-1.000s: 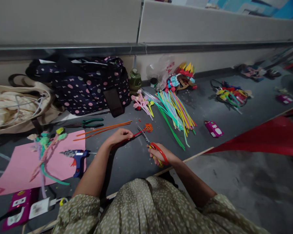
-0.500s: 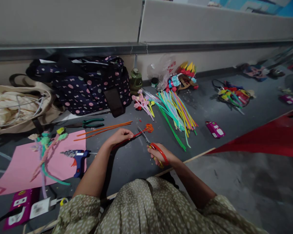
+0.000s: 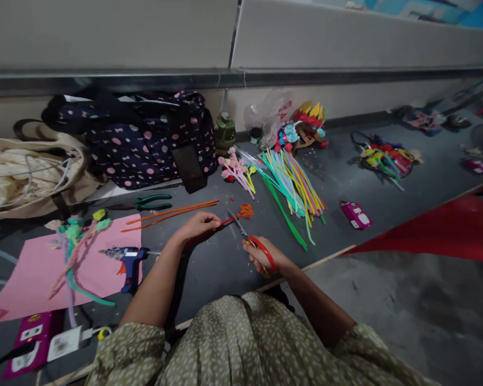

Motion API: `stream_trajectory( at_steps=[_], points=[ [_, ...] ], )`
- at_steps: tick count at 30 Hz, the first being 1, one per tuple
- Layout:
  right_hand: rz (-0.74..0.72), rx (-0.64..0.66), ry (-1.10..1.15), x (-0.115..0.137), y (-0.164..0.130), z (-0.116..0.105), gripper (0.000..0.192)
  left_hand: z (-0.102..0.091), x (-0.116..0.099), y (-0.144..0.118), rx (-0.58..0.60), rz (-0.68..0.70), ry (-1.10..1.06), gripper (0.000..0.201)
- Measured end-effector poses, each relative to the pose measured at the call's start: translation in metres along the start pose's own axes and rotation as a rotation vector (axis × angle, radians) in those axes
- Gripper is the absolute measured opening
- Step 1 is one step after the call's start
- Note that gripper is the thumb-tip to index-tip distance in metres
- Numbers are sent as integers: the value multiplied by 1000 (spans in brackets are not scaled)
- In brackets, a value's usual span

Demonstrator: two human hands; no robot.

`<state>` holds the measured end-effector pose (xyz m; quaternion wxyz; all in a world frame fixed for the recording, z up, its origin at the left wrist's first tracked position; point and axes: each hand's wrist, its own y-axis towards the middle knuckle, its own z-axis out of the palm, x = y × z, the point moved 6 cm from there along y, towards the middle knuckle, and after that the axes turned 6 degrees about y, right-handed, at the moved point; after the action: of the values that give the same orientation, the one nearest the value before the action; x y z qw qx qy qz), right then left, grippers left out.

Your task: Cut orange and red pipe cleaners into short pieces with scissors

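Pinched in my left hand [image 3: 201, 225] is a red pipe cleaner [image 3: 229, 220], which points right toward the scissors. My right hand [image 3: 264, 254] grips scissors [image 3: 261, 251] with red and yellow handles, their blades at the red stem. Just past the blade tips lies a small heap of orange pipe cleaner pieces [image 3: 246, 211]; whether it is joined to the red stem I cannot tell. Two or so long orange pipe cleaners [image 3: 173, 210] rest beyond my left hand, and a blue glue gun [image 3: 132, 268] lies left of my forearm.
Pipe cleaner flowers [image 3: 74, 236] lie on pink paper [image 3: 30, 273] at left, with green-handled pliers [image 3: 153, 202] behind. A dotted dark bag [image 3: 145, 145] and a green bottle [image 3: 224, 131] stand by the wall. Coloured pipe cleaners [image 3: 292, 185] and a purple box [image 3: 356, 214] are to the right.
Almost nothing differs. Both hands, the scissors and the red pipe cleaner stay in place; the view has shifted very slightly.
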<state>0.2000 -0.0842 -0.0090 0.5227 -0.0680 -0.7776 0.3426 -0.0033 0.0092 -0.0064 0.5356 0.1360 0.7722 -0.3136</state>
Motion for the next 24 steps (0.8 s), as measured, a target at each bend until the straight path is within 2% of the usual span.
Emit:
stream_trajectory(
  at_steps=[13,20,24],
  points=[
    [81,-12,9,9,-3,1,35,-6,11,-2,4,56,124,28],
    [74,-19,32,0,2,6,32,-7,6,-4,0,46,134,28],
    [78,-50,120,-10,7,4,25,-8,10,-3,-11,29,125,28]
  ],
)
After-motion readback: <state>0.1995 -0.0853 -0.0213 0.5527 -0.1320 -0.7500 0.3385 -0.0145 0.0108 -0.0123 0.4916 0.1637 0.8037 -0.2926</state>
